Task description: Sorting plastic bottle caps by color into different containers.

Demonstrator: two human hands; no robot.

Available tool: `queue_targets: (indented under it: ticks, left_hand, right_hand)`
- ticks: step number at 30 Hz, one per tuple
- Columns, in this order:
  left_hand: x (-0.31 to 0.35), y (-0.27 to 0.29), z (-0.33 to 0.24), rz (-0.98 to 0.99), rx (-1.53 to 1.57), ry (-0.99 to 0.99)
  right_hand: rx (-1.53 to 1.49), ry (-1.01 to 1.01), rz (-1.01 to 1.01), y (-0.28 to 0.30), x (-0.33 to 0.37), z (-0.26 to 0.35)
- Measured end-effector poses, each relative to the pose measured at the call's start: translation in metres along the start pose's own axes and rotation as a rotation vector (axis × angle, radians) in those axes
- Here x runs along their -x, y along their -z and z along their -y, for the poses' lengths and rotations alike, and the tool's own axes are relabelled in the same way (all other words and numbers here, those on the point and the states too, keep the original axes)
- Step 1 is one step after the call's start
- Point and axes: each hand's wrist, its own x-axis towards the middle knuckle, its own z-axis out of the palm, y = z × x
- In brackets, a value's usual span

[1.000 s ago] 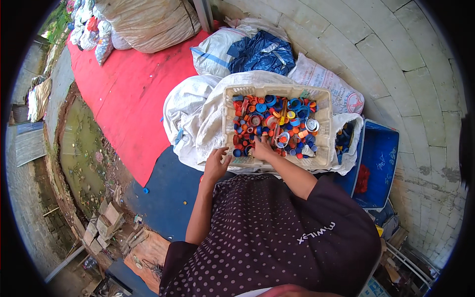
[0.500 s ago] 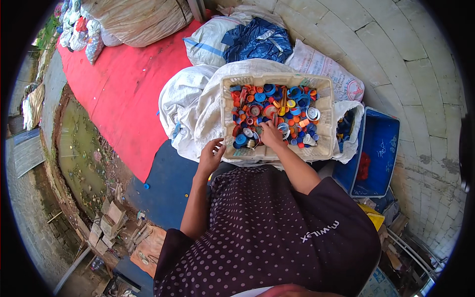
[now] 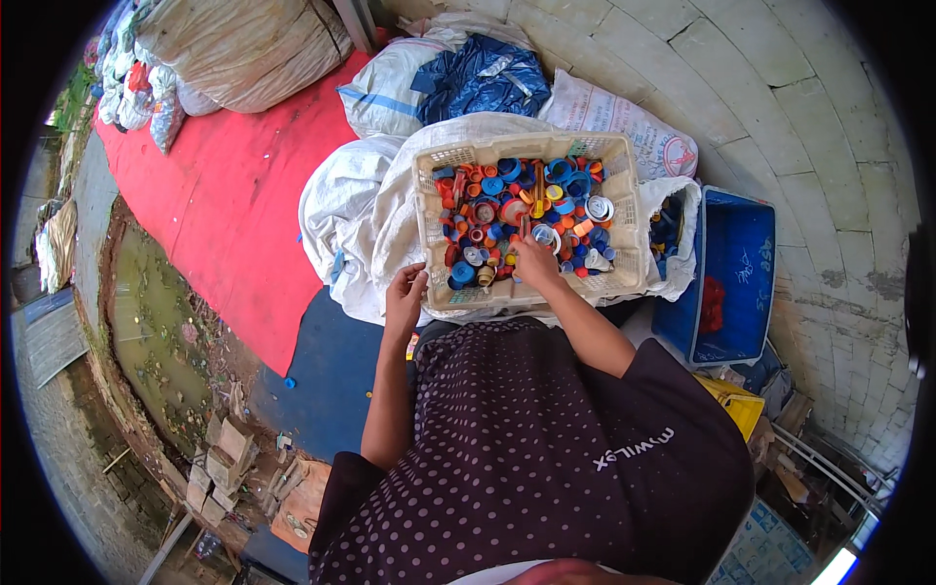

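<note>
A cream plastic crate [image 3: 631, 224] with slotted walls holds many plastic bottle caps [image 3: 485, 212], mostly blue, red and orange, with some yellow and white ones. My right hand [image 3: 534, 263] reaches over the near rim into the caps, fingers bent down and drawn together beside a clear round lid [image 3: 542, 234]. What its fingertips grip, if anything, is hidden. Just outside the crate's near left corner is my left hand [image 3: 405, 292], loosely curled, thumb and fingers slightly apart, with nothing visible in it.
White woven sacks [image 3: 336, 200] lie left of and beneath the crate. At right are an open sack of caps [image 3: 686, 226] and a blue bin [image 3: 690, 331] containing something red. A block wall [image 3: 809, 146] rises beyond. Red sheeting [image 3: 224, 195] covers ground at left, beside a murky puddle [image 3: 156, 322].
The whole view has shifted slightly, moving the crate a little left in the picture. My right hand stays among the caps, and my left hand remains by the near left corner.
</note>
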Motion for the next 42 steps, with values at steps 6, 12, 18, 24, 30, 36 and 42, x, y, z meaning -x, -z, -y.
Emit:
queue_targets:
  ticks: [6, 12, 18, 24, 30, 36, 42]
  left_hand:
    - [-0.003, -0.012, -0.007, 0.037, 0.015, -0.053]
    - [0.005, -0.011, 0.009, 0.022, 0.022, -0.02]
    - [0.013, -0.019, 0.011, 0.037, -0.009, -0.011]
    - [0.022, -0.02, 0.008, 0.018, -0.021, -0.018]
    - [0.027, -0.029, 0.003, 0.051, -0.058, 0.009]
    - [0.023, -0.044, -0.005, 0.111, -0.063, 0.012]
    - [0.016, -0.06, -0.009, 0.131, -0.02, -0.048]
  right_hand:
    - [0.137, -0.222, -0.235, 0.014, 0.004, -0.068]
    - [0.23, -0.191, -0.43, 0.029, 0.012, -0.063]
    - [0.33, 0.278, -0.271, -0.007, -0.008, -0.064]
    - [0.43, 0.072, -0.279, -0.009, -0.022, -0.077]
    - [0.529, 0.049, -0.356, -0.012, -0.037, -0.081]
    - [0.586, 0.02, -0.373, -0.004, -0.031, -0.086]
    - [-0.083, 0.001, -0.351, 0.037, -0.003, -0.063]
